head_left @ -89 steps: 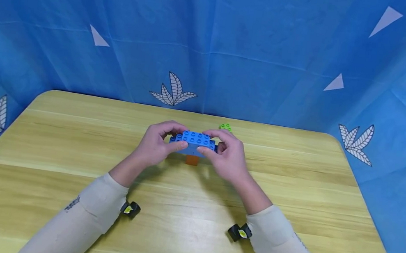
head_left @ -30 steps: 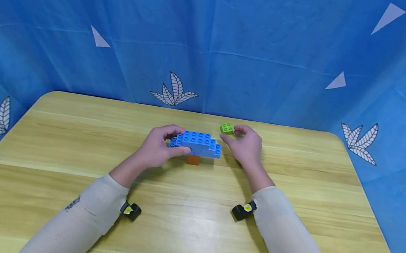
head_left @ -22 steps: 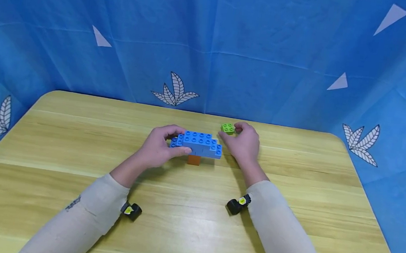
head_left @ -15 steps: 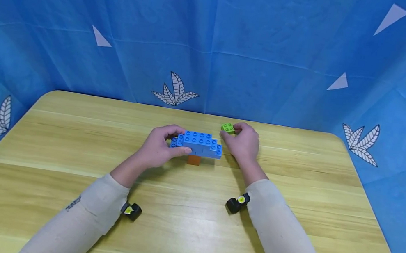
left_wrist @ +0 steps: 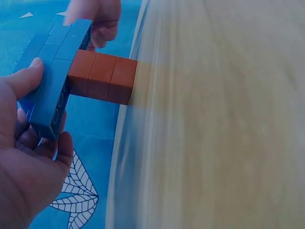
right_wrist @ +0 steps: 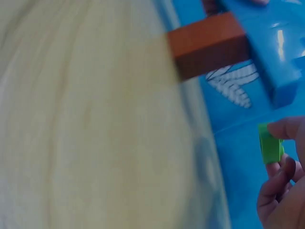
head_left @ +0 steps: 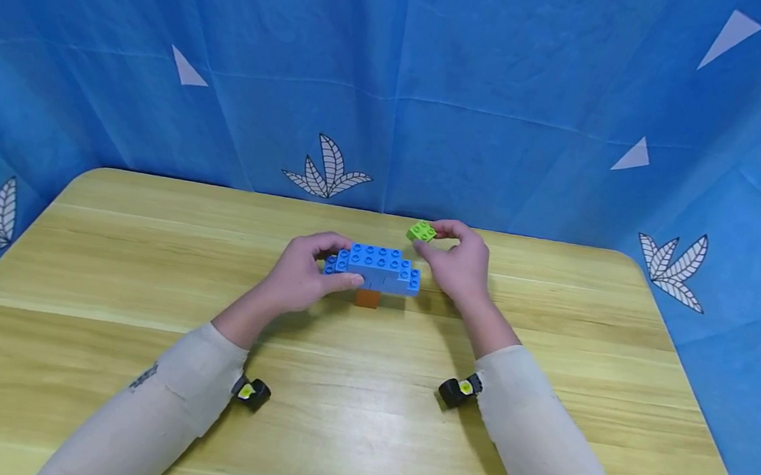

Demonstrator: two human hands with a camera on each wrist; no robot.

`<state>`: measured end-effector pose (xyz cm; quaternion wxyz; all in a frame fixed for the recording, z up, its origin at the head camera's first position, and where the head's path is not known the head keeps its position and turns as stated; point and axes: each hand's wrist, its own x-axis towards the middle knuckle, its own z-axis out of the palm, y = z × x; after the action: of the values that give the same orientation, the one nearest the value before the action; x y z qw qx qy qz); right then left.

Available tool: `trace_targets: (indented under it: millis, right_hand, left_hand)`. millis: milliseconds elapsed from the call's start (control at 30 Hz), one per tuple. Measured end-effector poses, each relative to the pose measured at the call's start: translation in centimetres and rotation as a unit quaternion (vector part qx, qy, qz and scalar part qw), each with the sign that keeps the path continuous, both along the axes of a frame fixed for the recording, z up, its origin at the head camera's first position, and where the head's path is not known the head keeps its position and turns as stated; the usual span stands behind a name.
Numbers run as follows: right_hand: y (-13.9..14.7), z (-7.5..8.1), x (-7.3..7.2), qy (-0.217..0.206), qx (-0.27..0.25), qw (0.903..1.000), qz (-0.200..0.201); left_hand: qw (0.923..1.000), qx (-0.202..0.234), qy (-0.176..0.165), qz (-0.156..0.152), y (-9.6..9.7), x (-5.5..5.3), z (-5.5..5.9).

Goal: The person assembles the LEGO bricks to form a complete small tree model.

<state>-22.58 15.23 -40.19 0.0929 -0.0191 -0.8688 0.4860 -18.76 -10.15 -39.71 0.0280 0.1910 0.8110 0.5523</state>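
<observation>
My left hand [head_left: 300,272] grips the left end of a stepped structure of blue toy bricks [head_left: 376,260], thumb on the near face. In the left wrist view, three stacked orange-brown bricks [left_wrist: 101,76] form a stem under the blue layers and stand on the table. Behind and right of the structure, my right hand [head_left: 459,261] pinches a small lime-green brick [head_left: 421,231] with studs on top. Against the curtain in the right wrist view, that green brick [right_wrist: 270,144] appears raised off the table, apart from the blue bricks.
A light wooden table [head_left: 333,418] spreads around the hands, its back edge just beyond the green brick. Behind it hangs a blue curtain [head_left: 510,65] with white leaf and triangle prints. Black wrist cameras [head_left: 460,391] sit on both sleeves.
My right hand let go of the blue structure, reached the green brick at the back, pinched it and lifted it slightly, tilting it. My left hand has kept its grip on the blue bricks.
</observation>
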Motion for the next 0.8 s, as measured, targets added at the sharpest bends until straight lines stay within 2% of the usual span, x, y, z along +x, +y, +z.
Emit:
trace_targets:
  millis: [167, 433, 600, 800]
  right_hand:
    - [-0.4, 2.0, 0.8, 0.027, -0.041, 0.9974, 0.052]
    - [-0.9, 4.5, 2.3, 0.037, -0.08, 0.9888, 0.12]
    - [-0.9, 5.5, 3.1, 0.053, -0.076, 0.9816, 0.167]
    - [-0.8, 5.7, 3.4, 0.077, -0.053, 0.9684, 0.231]
  left_hand:
    - [1.0, 0.001, 0.0, 0.001, 0.3, -0.2, -0.1]
    - [0.9999, -0.003, -0.012, 0.004, 0.7, -0.3, 0.2]
    - [1.0, -0.003, -0.005, 0.001, 0.8, -0.6, 0.1]
    - [1.0, -0.003, 0.0, 0.0, 0.9, -0.7, 0.0]
